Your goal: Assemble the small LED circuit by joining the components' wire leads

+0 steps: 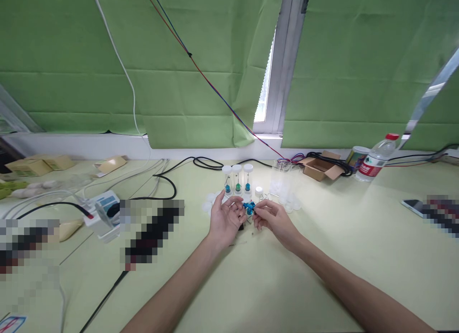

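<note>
Small bright blue parts lie between my hands; their exact kind is too small to make out. My right hand comes from the right, thumb and forefinger pinched on the edge of a blue part. My left hand is palm up, thumb raised apart and fingers loosely curled, tips beside the blue part. I cannot tell whether they touch it. Just behind stand clear vials with white caps, holding blue and green pieces on thin rods. A small white-capped bottle is close to my right fingertips.
Clear round discs lie around the vials. Behind are an open cardboard box, a can and a red-capped water bottle. A phone lies right. At left are a white power strip and black cables.
</note>
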`<state>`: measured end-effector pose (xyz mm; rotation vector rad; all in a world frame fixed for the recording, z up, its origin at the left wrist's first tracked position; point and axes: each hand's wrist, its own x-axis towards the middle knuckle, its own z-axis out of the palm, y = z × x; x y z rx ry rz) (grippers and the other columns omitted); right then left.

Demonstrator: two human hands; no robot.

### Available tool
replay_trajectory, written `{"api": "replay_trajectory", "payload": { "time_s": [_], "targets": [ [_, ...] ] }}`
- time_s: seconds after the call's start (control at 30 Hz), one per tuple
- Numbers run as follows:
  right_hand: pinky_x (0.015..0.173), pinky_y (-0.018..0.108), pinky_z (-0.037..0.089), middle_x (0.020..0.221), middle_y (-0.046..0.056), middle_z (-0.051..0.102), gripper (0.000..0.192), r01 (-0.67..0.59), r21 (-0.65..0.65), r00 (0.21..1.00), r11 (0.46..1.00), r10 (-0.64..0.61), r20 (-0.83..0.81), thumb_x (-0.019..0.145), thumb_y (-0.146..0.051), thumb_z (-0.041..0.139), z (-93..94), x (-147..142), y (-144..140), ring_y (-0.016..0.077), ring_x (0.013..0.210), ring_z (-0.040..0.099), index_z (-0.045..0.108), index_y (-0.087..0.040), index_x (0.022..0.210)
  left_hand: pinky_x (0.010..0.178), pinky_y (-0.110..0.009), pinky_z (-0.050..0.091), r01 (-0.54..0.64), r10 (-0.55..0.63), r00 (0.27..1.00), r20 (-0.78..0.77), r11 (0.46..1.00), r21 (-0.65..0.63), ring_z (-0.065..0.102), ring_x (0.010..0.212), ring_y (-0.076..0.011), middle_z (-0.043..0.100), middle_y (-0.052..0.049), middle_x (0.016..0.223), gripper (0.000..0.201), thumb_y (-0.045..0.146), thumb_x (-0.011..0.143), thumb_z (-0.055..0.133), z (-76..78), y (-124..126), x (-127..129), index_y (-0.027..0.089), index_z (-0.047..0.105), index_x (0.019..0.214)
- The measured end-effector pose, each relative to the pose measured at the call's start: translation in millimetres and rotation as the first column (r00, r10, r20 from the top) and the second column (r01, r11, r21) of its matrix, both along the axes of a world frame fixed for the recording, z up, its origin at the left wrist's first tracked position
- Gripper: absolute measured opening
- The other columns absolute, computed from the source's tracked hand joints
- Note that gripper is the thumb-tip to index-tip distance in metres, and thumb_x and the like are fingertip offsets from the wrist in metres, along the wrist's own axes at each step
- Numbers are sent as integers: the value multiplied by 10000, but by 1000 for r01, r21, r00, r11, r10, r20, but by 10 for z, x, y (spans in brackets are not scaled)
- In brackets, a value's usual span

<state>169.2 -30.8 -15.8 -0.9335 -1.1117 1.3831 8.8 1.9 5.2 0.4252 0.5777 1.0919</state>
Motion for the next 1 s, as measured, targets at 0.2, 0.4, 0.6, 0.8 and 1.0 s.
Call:
{"api": "replay_trajectory", "payload": {
  "time_s": [0.2, 0.4, 0.6, 0.8, 1.0],
  "targets": [
    [543, 277, 460, 653, 5, 633, 253, 64, 53, 998, 997, -64, -2, 765, -406, 736, 36, -9, -13, 142, 567, 586, 609, -187, 769, 472, -241, 392, -46, 47, 998, -45, 999, 25, 497, 498, -115, 528, -2, 619, 328, 456, 774, 673, -17, 17, 1, 135, 607, 769],
    [511, 265, 452, 653, 2, 625, 255, 127, 102, 992, 987, -127, -2, 781, -418, 725, 20, -3, -2, 141, 553, 586, 611, -189, 783, 437, -239, 364, -117, 120, 990, -71, 992, 42, 464, 474, -97, 492, 26, 630, 389, 462, 694, 766, 8, 8, 22, 171, 507, 684],
    [506, 259, 446, 647, 2, 623, 266, 162, 112, 987, 980, -162, -15, 784, -434, 723, 20, 8, 9, 139, 551, 583, 616, -191, 781, 403, -226, 307, -172, 178, 979, -101, 983, 61, 358, 425, -70, 380, 63, 546, 456, 414, 681, 791, 11, 13, 28, 185, 408, 586],
    [508, 264, 447, 656, 3, 620, 276, 166, 118, 986, 979, -167, 0, 787, -455, 713, -9, 18, 14, 141, 549, 579, 624, -194, 790, 406, -227, 301, -152, 159, 981, -109, 986, 72, 367, 425, -65, 433, 45, 558, 379, 392, 700, 753, 25, -2, 21, 171, 469, 578],
    [501, 265, 448, 651, 4, 623, 278, 190, 120, 981, 974, -191, -2, 790, -458, 709, -20, 31, 28, 141, 541, 576, 627, -193, 786, 411, -232, 323, -153, 162, 978, -131, 985, 79, 398, 437, -67, 502, 24, 614, 278, 336, 678, 732, 26, -7, 12, 155, 532, 609]
  ]
}}
